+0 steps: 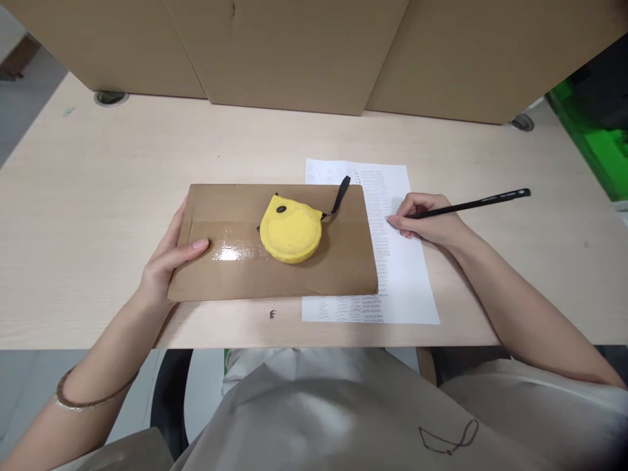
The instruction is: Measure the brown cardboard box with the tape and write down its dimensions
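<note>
Left hand (169, 258) grasps the cardboard panel (235, 275) at its 9 o'clock edge; a yellow tape measure (290, 230) rests at its centre. Right hand (432, 222), at 3 o'clock, grips a black pen (471, 205), tip on the printed sheet (402, 281).

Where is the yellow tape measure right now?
Head view, centre: the tape measure lies on the cardboard sheet, between the left hand and the right hand holding a pen.

We see a yellow round-bodied tape measure with a black strap (290, 230) between the left fingers (199, 246) and the right fingers (400, 222), touching neither. Beyond them stand tall brown cardboard panels (284, 52) on the pale wooden desk (73, 216). Well right of the right fingers we find a bright green object (596, 140).
</note>
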`<state>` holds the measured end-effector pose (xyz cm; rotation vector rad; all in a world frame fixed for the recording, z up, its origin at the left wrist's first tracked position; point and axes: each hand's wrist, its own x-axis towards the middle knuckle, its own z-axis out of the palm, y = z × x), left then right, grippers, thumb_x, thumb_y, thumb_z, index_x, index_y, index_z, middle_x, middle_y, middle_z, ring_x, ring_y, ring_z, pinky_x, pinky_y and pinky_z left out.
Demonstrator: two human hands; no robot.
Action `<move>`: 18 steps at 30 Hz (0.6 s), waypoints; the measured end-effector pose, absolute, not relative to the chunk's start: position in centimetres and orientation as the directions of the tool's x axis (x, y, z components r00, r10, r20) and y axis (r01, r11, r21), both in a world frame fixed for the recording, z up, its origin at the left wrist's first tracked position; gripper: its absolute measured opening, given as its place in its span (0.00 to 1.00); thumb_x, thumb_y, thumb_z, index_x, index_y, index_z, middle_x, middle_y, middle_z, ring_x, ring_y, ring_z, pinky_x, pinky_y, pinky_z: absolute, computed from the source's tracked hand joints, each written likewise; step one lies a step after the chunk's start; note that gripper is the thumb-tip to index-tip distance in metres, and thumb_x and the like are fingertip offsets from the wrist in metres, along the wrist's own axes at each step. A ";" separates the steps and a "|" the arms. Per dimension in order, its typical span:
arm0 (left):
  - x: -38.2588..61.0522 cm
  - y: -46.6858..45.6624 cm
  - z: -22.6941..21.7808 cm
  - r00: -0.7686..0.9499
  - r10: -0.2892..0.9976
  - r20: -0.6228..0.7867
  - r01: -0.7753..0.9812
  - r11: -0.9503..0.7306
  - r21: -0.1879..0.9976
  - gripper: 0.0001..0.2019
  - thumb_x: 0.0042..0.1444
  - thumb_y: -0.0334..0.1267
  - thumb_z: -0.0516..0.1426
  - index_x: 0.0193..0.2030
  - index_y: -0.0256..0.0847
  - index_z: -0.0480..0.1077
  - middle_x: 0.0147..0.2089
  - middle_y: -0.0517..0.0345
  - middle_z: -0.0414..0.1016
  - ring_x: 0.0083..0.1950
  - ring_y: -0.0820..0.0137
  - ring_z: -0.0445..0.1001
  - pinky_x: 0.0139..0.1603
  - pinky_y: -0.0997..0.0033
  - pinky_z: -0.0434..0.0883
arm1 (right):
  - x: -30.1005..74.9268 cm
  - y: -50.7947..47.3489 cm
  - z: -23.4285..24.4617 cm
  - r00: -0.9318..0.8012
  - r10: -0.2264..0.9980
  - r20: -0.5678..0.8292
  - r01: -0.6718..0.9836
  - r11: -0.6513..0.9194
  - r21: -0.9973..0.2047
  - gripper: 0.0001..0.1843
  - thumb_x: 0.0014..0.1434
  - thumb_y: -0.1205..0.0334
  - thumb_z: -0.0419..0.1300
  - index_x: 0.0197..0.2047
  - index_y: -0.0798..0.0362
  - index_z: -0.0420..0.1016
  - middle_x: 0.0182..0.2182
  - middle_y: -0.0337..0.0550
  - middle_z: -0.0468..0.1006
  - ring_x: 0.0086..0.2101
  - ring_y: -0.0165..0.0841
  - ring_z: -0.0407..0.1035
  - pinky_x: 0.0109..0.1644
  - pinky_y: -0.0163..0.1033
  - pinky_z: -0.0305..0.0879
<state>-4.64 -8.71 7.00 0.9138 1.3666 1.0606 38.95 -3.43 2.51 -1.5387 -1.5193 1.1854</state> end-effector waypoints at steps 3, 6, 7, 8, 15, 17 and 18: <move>-4.9 -8.5 6.6 -0.086 0.952 -0.293 -0.042 0.290 0.956 0.47 0.54 0.47 0.73 0.81 0.54 0.69 0.74 0.56 0.81 0.73 0.42 0.78 0.63 0.57 0.83 | 39.1 -3.4 2.4 -0.105 0.984 -0.142 0.389 -0.091 -0.917 0.26 0.47 0.51 0.86 0.21 0.47 0.73 0.17 0.39 0.73 0.18 0.29 0.66 0.22 0.39 0.64; -5.1 -8.4 6.3 -0.091 0.956 -0.278 -0.056 0.274 0.960 0.46 0.53 0.48 0.74 0.80 0.53 0.71 0.73 0.56 0.82 0.71 0.40 0.80 0.64 0.54 0.82 | 39.2 -3.4 2.3 -0.100 0.985 -0.137 0.388 -0.088 -0.918 0.26 0.48 0.49 0.86 0.21 0.47 0.73 0.17 0.39 0.74 0.19 0.30 0.66 0.23 0.39 0.65; -5.1 -8.4 6.2 -0.086 0.958 -0.274 -0.059 0.270 0.961 0.45 0.53 0.48 0.74 0.79 0.53 0.72 0.73 0.56 0.82 0.70 0.40 0.80 0.63 0.55 0.82 | 39.2 -3.4 2.3 -0.095 0.986 -0.135 0.386 -0.089 -0.918 0.27 0.47 0.49 0.86 0.21 0.47 0.73 0.17 0.39 0.74 0.19 0.29 0.66 0.23 0.39 0.64; -5.1 -8.4 6.3 -0.080 0.959 -0.273 -0.060 0.268 0.961 0.45 0.54 0.48 0.74 0.79 0.53 0.71 0.73 0.57 0.82 0.70 0.41 0.80 0.62 0.56 0.83 | 39.2 -3.4 2.3 -0.091 0.987 -0.134 0.385 -0.089 -0.919 0.27 0.47 0.48 0.86 0.21 0.47 0.72 0.17 0.39 0.74 0.18 0.29 0.65 0.22 0.39 0.64; -5.0 -8.6 6.3 -0.085 0.959 -0.270 -0.061 0.266 0.962 0.44 0.56 0.46 0.73 0.80 0.53 0.71 0.73 0.59 0.82 0.73 0.44 0.79 0.59 0.62 0.83 | 39.2 -3.4 2.2 -0.101 0.984 -0.147 0.389 -0.097 -0.916 0.30 0.44 0.43 0.87 0.21 0.47 0.73 0.16 0.38 0.73 0.19 0.29 0.65 0.23 0.38 0.63; -5.0 -8.5 6.0 -0.098 0.963 -0.249 -0.070 0.243 0.967 0.42 0.56 0.46 0.73 0.78 0.53 0.73 0.72 0.58 0.83 0.71 0.42 0.80 0.61 0.58 0.83 | 39.3 -3.4 2.1 -0.095 0.985 -0.144 0.373 -0.099 -0.923 0.30 0.44 0.43 0.88 0.21 0.47 0.72 0.16 0.38 0.73 0.18 0.28 0.64 0.23 0.38 0.62; -5.0 -8.5 6.0 -0.101 0.965 -0.243 -0.076 0.237 0.969 0.42 0.56 0.46 0.73 0.78 0.52 0.73 0.72 0.57 0.83 0.71 0.42 0.80 0.61 0.57 0.83 | 39.3 -3.4 2.1 -0.089 0.986 -0.141 0.365 -0.100 -0.926 0.31 0.43 0.43 0.88 0.21 0.47 0.72 0.16 0.38 0.73 0.18 0.28 0.64 0.23 0.38 0.62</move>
